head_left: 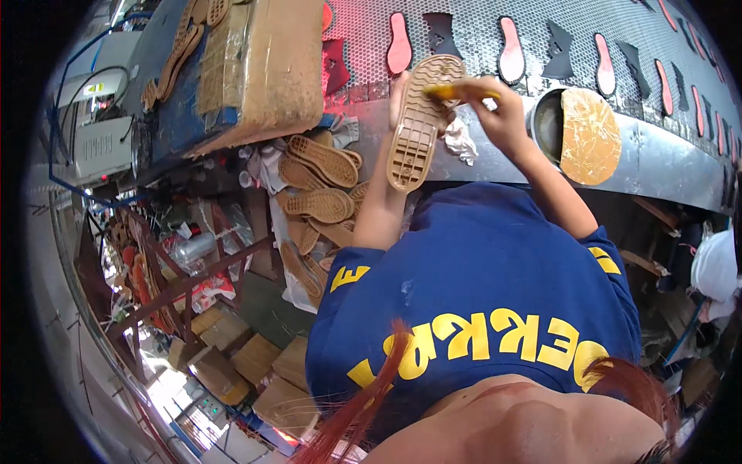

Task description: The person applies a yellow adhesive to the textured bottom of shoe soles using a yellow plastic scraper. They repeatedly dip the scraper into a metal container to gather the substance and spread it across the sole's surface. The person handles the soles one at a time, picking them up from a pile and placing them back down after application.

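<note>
In front of my chest I hold a tan shoe sole [417, 127], its patterned face with ridges and a grid of hollows turned up. My left hand [398, 97] grips it from behind along its left edge, most of the fingers hidden by the sole. My right hand [501, 116] is closed around a slim yellow brush [442, 92], whose tip lies over the upper part of the sole; its bristles are too blurred to make out. Beneath my right wrist, a crumpled white tissue [461, 141] lies on the metal ledge [495, 166].
Beyond the ledge, a mesh conveyor [479, 23] carries pink insoles [512, 50] and black cut pieces [558, 50]. A round pot [548, 124], half covered by a tan lid [591, 138], stands at right. Tan soles [321, 205] are piled at left below a taped carton [270, 69].
</note>
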Tool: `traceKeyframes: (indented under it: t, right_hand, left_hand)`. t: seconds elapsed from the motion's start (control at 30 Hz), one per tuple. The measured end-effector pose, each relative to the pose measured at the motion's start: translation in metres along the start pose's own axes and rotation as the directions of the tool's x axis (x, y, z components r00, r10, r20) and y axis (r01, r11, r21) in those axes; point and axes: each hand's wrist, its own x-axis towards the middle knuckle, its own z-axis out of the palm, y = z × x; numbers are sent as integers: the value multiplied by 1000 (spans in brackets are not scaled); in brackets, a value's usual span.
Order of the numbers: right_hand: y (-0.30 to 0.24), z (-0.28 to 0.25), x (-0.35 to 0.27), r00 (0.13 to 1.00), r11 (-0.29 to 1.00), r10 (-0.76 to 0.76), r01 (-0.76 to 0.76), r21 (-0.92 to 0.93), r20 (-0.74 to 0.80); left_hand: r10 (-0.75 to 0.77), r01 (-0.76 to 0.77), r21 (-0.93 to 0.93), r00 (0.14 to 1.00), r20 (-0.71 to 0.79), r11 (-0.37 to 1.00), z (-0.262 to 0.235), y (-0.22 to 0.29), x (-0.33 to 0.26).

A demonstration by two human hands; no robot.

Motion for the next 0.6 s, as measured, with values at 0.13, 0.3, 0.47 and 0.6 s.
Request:
traceKeyframes:
  t: [0.13,0.3,0.47,0.6]
  right_hand:
    - [-46,7,-25,953,970,-214,233,-68,214]
    - [-15,4,-9,959,997,-70,63,33,276]
    - [-42,4,-16,886,996,-83,65,55,457]
    - [-13,13,-12,918,990,67,-111,91,390]
  left_hand:
    - [26,-16,106,996,-87,994,-2,-6,6]
    - [12,-15,-24,992,-125,1000,-23,-8,13]
    - [-142,173,-58,923,357,983,-46,0,17]
    - [-41,44,60,997,-61,997,-28,-5,14]
